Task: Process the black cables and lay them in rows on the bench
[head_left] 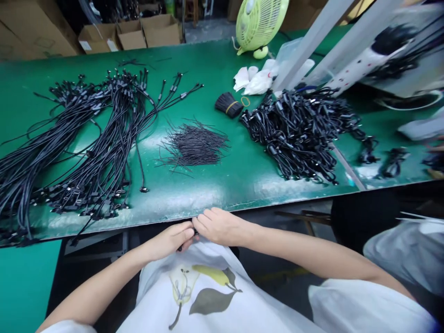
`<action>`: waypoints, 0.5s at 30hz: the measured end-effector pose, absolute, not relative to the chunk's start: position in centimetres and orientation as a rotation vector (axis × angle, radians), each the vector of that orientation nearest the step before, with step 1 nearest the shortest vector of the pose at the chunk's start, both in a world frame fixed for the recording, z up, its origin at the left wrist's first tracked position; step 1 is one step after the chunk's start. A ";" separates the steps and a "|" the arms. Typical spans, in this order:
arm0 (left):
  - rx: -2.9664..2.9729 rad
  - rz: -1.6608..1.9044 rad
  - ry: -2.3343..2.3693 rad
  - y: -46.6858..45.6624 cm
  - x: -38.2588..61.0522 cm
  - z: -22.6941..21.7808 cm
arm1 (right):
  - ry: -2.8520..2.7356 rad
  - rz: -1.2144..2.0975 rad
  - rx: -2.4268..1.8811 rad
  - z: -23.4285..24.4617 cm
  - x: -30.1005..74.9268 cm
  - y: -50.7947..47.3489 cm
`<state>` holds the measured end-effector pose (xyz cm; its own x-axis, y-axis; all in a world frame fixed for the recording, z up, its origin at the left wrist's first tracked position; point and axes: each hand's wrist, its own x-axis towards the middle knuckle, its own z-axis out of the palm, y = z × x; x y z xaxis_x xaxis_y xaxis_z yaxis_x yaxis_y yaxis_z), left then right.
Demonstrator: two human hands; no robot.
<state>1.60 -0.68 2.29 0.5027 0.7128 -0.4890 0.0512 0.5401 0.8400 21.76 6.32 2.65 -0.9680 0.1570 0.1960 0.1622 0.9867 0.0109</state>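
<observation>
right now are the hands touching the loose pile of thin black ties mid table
No, the left hand and right hand meet at the near table edge, apart from the pile.

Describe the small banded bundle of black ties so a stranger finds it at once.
Start at the green table, in front of the yellow-green fan. The bundle lies between the loose tie pile and the coiled cable heap. Alone among the black things, it is a short tight brush cinched by a yellow band.

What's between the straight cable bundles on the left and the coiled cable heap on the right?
A loose pile of thin black wire ties, lying on the green table. The head view shows it.
</observation>
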 end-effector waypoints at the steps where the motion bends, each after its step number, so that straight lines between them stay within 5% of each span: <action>1: 0.969 0.427 0.987 -0.7 1.4 2.4 | -2.963 -0.072 -0.210 2.4 21.9 6.1; 11: 0.964 0.269 0.831 -2.1 2.1 1.5 | -2.962 -0.012 0.243 2.3 22.1 5.6; 15: 0.687 0.395 0.928 -3.5 3.2 0.2 | -2.977 -0.078 0.116 2.1 22.2 5.2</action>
<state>3.18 -3.46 0.18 0.5513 0.5854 -0.5945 -0.0233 0.7231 0.6904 22.15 5.22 2.05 -0.9840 -0.0814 0.1585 -0.0730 0.9956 0.0580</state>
